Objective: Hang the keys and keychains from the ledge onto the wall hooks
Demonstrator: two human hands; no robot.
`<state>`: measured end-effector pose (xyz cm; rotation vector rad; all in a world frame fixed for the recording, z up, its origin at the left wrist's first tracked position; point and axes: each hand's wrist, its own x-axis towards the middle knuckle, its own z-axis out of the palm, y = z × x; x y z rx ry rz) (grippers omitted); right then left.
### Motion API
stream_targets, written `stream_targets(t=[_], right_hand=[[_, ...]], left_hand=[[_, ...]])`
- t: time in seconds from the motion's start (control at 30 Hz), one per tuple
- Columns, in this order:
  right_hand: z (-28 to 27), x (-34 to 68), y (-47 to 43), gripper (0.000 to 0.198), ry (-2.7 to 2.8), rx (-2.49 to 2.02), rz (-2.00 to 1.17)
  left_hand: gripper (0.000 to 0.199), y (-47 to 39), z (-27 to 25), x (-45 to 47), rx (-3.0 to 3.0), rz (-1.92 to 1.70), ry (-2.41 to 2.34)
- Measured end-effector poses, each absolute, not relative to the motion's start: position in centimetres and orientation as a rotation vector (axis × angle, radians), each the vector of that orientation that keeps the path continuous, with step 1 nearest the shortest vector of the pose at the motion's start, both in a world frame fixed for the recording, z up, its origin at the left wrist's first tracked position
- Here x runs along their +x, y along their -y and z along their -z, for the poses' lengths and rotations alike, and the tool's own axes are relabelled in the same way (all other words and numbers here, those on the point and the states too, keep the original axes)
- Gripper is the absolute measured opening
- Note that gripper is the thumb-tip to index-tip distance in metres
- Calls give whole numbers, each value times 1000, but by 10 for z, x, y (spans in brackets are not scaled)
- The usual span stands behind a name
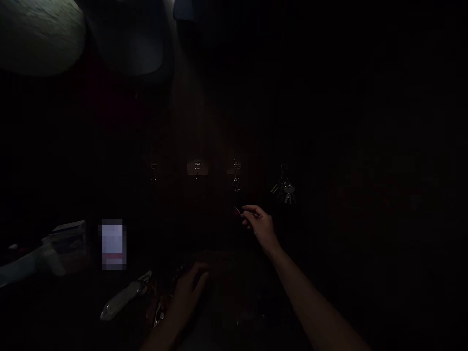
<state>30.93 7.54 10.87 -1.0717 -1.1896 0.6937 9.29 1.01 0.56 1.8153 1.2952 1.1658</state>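
The scene is very dark. My right hand (pixel 258 222) is closed in a pinch on a small dark piece with a thin pale edge (pixel 238 210). That piece is just below a metal ring (pixel 236 184) on a wall hook (pixel 237 166); whether the two are joined is too dim to tell. Lower down, my left hand (pixel 190 285) has its fingers stretched out and thumb apart, with nothing visible in it. Close by its left side lie shiny metal items (pixel 158 313) and a long pale wrapped object (pixel 124 300).
A bunch of keys (pixel 288 191) hangs to the right. Further hooks (pixel 197 166) line the wall leftward. At left stand a clear box (pixel 69 246) and a bright blurred rectangle (pixel 112 246). Rounded cap-like shapes (pixel 40 36) hang overhead.
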Motion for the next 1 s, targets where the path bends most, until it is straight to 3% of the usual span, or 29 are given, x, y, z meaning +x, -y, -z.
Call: stream_targets(t=[0.6,1.0], right_hand=[[-28,363,-12,16,1528,-1412,-790],[-12,368,-14,14,1865,-1442,-832]], left_hand=[[24,-13,6,89,2003,-1082,-1267],[24,-8,1,91,2105,-1046,-1283]])
